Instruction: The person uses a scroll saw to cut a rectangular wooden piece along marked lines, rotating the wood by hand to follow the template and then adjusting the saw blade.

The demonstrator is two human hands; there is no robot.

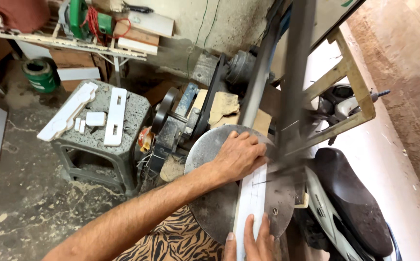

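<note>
1. Hands: your left hand (239, 154), centre of frame, lies flat w/ fingers spread, pressing down on the far end of a long white strip (251, 203). Not clamped round it, just palm and fingers on top. Your right hand (251, 239), bottom centre, has fingers together resting on the near end of the same strip; thumb side is cut off by the frame edge, so can't tell if it pinches the edge.
2. Workpiece: strip lies across the round grey metal table (210, 208) of a bandsaw-type machine, running from bottom centre up toward the blade area (272, 166), right of centre. Pencil-like lines show on the strip near the blade.
3. Progress, judged only: strip's far end sits at the blade, most of its length is on your side. Blade zone is blurred; can't tell how deep any cut goes. Looks early, bulk of strip uncut.
4. Finished-looking pcs: several white cut shapes (115, 116) lie on a speckled grey stool (132, 121), left of centre.
5. Containers: green bucket (40, 75), upper left on the floor; contents not visible. Cluttered shelf (65, 41) above it carries a green power tool (81, 19).
6. Surroundings: scooter seat (350, 198), lower right, just beside the machine.
</note>
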